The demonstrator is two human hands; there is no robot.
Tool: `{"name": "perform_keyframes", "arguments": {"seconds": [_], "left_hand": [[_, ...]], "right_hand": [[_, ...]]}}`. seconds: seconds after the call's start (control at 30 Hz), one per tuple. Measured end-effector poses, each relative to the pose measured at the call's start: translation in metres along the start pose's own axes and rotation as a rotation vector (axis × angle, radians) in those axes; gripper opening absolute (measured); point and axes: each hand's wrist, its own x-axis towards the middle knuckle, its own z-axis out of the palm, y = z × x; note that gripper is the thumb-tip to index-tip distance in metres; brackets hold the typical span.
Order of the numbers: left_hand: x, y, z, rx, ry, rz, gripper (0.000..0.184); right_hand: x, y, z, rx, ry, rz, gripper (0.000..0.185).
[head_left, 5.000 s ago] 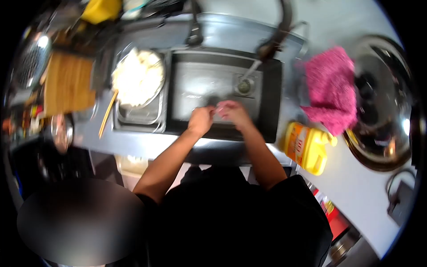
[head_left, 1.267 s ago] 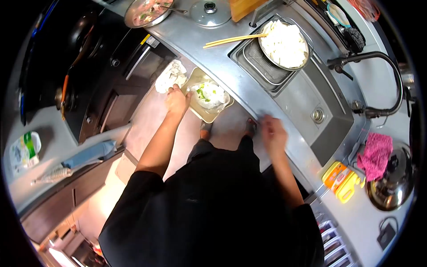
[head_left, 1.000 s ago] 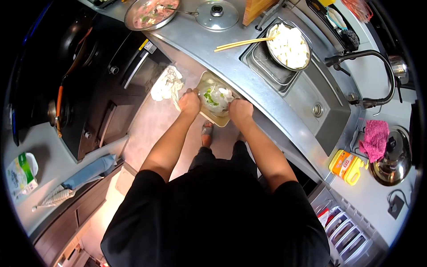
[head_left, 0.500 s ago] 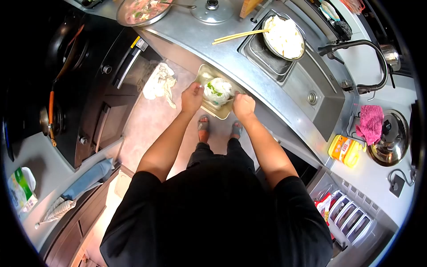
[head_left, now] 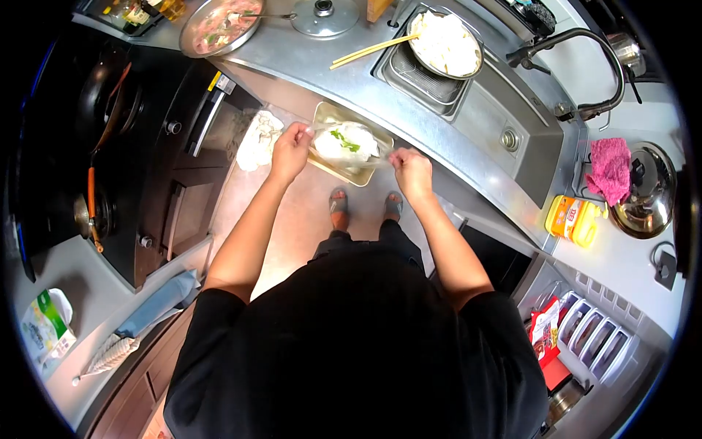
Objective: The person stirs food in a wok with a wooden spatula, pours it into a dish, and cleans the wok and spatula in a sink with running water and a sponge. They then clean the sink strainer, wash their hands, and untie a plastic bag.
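Observation:
A beige rectangular bin (head_left: pixel 322 113) stands below the counter edge, in front of my feet. Inside it sits a whitish plastic bag (head_left: pixel 357 137) with green leafy scraps (head_left: pixel 342 140) showing. My left hand (head_left: pixel 292 154) pinches the bag's left edge, a little outside the bin's rim. On the other side, my right hand (head_left: pixel 413 174) has its fingers closed on the bag's right edge. The thin film stretches between both hands across the bin's opening.
On the counter are a bowl of pinkish food (head_left: pixel 219 28), a glass lid (head_left: pixel 324 16), chopsticks (head_left: pixel 369 51) and a bowl of white food (head_left: pixel 446 45) beside the sink (head_left: pixel 523 121). A crumpled cloth (head_left: pixel 258 140) lies on the floor, left of the bin.
My hands have moved farther apart, drawing the bag's edges outward past the bin's rim. The bag's contents now look wider and flatter. The whole view has shifted slightly.

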Motion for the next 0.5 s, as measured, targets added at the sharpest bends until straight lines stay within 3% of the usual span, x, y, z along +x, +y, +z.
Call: {"name": "perform_keyframes", "arguments": {"seconds": [0.13, 0.2, 0.27, 0.4, 0.43, 0.5], "left_hand": [[0.002, 0.045, -0.004, 0.040, -0.278, -0.051, 0.020], [0.006, 0.049, 0.003, 0.048, -0.397, -0.049, 0.021], [-0.003, 0.074, 0.008, 0.116, -0.463, 0.014, 0.015], [0.005, 0.074, 0.009, 0.030, -0.362, -0.007, 0.021], [0.003, 0.070, 0.011, -0.025, -0.345, -0.003, 0.008], [0.002, 0.061, 0.012, -0.062, -0.328, -0.047, 0.008]], "right_hand": [[0.023, -0.030, -0.006, 0.176, -0.032, -0.312, 0.011], [0.038, -0.064, -0.015, 0.249, -0.238, -0.162, 0.017], [0.053, -0.082, -0.007, 0.353, -0.199, -0.202, 0.027], [0.079, -0.105, -0.009, 0.232, -0.266, -0.393, 0.026], [0.082, -0.108, -0.014, 0.130, -0.302, -0.454, 0.024], [0.081, -0.116, -0.019, -0.096, -0.329, -0.611, 0.021]]}}
